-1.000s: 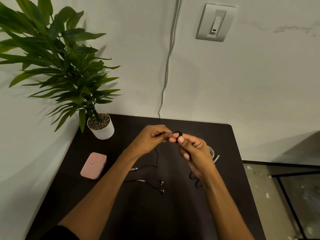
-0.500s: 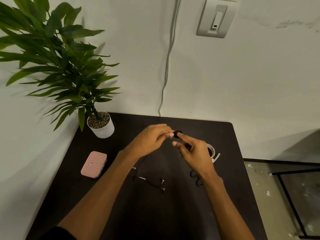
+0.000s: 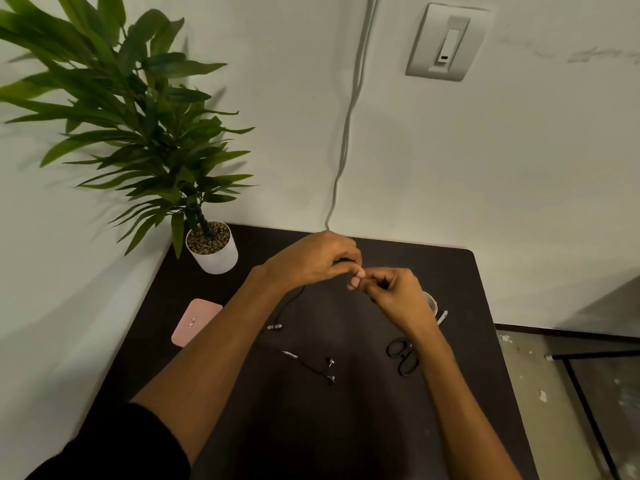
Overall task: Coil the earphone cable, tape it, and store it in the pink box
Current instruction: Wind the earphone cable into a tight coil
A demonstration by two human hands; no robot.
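Observation:
My left hand point(image 3: 313, 259) and my right hand point(image 3: 391, 292) meet fingertip to fingertip above the middle of the dark table point(image 3: 346, 427). Both pinch the thin black earphone cable point(image 3: 291, 303), part of it bunched dark inside the left fingers. From the left hand the cable hangs down to the table, past a silver plug point(image 3: 275, 326), and ends in two earbuds point(image 3: 329, 370). The closed pink box point(image 3: 196, 321) lies flat to the left, apart from both hands. A roll of tape point(image 3: 431, 301) shows partly behind my right hand.
Black-handled scissors point(image 3: 401, 356) lie beside my right forearm. A potted plant in a white pot point(image 3: 213, 251) stands in the back left corner. A grey cord point(image 3: 346, 133) runs down the wall. The table's right edge drops to the floor.
My hands have closed together. The left hand has curled over the small black coil that showed between the fingertips, and the right fingers have folded in. The loose cable has been drawn slightly upward.

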